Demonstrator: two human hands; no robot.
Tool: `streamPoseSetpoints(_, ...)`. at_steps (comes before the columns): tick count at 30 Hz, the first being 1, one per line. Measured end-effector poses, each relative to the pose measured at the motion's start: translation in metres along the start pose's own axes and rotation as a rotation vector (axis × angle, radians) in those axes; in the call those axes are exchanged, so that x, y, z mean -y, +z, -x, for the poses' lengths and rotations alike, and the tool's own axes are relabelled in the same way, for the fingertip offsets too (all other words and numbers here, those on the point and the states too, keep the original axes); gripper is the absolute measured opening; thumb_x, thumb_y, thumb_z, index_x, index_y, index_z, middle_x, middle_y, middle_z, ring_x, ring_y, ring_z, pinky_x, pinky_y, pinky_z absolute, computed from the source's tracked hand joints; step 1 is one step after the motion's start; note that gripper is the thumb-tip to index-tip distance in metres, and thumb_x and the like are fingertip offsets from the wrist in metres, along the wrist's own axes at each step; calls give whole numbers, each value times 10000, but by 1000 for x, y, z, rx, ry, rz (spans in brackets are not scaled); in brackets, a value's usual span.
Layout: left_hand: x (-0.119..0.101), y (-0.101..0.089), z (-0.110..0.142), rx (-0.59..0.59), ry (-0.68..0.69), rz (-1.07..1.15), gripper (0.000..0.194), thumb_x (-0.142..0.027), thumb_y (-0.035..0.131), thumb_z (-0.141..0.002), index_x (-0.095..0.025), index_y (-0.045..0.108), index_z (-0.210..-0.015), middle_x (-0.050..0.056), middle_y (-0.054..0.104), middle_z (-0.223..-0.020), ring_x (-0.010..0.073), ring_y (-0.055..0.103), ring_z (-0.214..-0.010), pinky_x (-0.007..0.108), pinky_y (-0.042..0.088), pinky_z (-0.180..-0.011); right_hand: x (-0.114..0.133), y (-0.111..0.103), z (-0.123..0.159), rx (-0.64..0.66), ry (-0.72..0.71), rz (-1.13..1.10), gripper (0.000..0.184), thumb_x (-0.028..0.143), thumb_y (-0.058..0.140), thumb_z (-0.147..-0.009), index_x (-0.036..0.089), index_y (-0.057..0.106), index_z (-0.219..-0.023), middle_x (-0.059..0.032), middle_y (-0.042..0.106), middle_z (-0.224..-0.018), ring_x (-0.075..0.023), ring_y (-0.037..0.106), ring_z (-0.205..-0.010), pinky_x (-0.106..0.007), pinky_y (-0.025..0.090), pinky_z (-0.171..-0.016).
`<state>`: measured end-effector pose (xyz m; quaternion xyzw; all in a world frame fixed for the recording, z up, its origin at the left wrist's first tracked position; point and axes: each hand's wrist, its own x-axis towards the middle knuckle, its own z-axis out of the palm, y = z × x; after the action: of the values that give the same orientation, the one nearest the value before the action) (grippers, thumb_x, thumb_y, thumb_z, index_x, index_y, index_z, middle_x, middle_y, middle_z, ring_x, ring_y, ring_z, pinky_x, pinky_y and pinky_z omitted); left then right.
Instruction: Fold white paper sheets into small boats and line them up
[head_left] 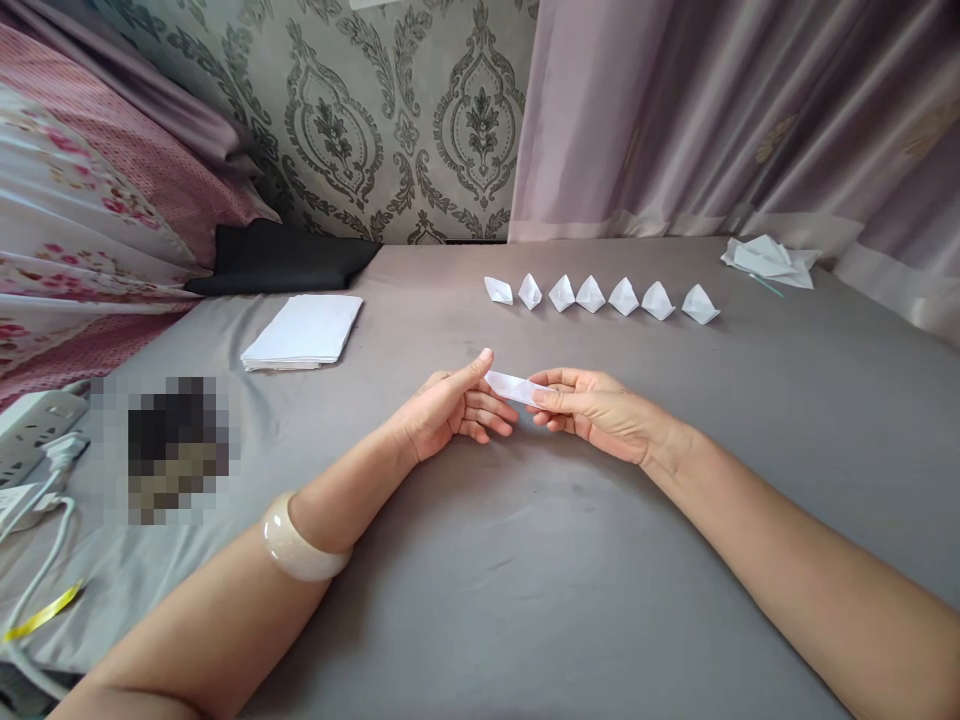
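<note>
A small folded paper boat [511, 387], white and slender, is held level above the grey cloth. My right hand [592, 408] pinches its right end between thumb and fingers. At its left tip, my left hand [459, 408] has the thumb raised and the fingers stretched out, apart from the thumb. Whether the left fingers touch the paper I cannot tell. Beyond my hands stands a row of several white paper boats [590, 295]; the leftmost one [499, 291] looks tilted.
A stack of white paper [304, 330] lies at the left, before a folded black cloth [292, 258]. Folded papers [771, 262] with a thin green stick lie at the far right. A power strip [34, 440] with cables, a yellow strip [43, 612] and a blurred-out item are at the left edge.
</note>
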<state>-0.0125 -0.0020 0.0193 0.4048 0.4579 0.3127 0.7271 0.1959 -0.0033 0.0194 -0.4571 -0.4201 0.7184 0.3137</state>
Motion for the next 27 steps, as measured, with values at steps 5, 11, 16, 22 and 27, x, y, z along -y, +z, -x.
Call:
streamPoseSetpoints(5, 2, 2, 1, -10, 23, -78, 474, -551, 687, -727, -89, 670, -829, 134, 728, -761, 177, 686, -599, 195, 473, -433, 0, 2, 0, -13, -7, 2, 228, 199, 750, -742, 154, 662, -947, -27, 681, -822, -90, 649, -700, -169, 545, -640)
streamPoseSetpoints(11, 6, 2, 0, -11, 56, -96, 339, -409, 755, -715, -102, 681, -837, 99, 726, -744, 138, 668, -588, 177, 460, -450, 0, 5, 1, -37, -43, 30, 210, 205, 744, -749, 158, 661, -936, -26, 691, -840, -88, 652, -700, -162, 542, -633)
streamPoseSetpoints(16, 5, 0, -1, -18, 96, -4, 270, -334, 752, -736, -95, 664, -824, 85, 721, -746, 119, 662, -597, 176, 472, -486, 4, 3, -1, -30, 43, -91, 197, 324, 635, -849, 131, 672, -858, -70, 697, -799, -113, 658, -678, -181, 544, -579)
streamPoseSetpoints(22, 5, 1, -2, -21, 139, -2, 270, -324, 750, -740, -93, 664, -852, 76, 715, -761, 111, 656, -617, 183, 486, -533, 4, 2, 1, 7, 84, -63, 283, 407, 697, -786, 136, 700, -870, -50, 684, -776, -86, 608, -605, -170, 503, -518)
streamPoseSetpoints(27, 6, 4, 1, 13, 168, -4, 277, -358, 740, -745, -105, 662, -827, 67, 709, -770, 108, 642, -614, 205, 493, -550, -2, 4, 1, -29, -62, 56, 270, 391, 772, -698, 135, 696, -739, -14, 657, -669, -58, 544, -539, -185, 459, -532)
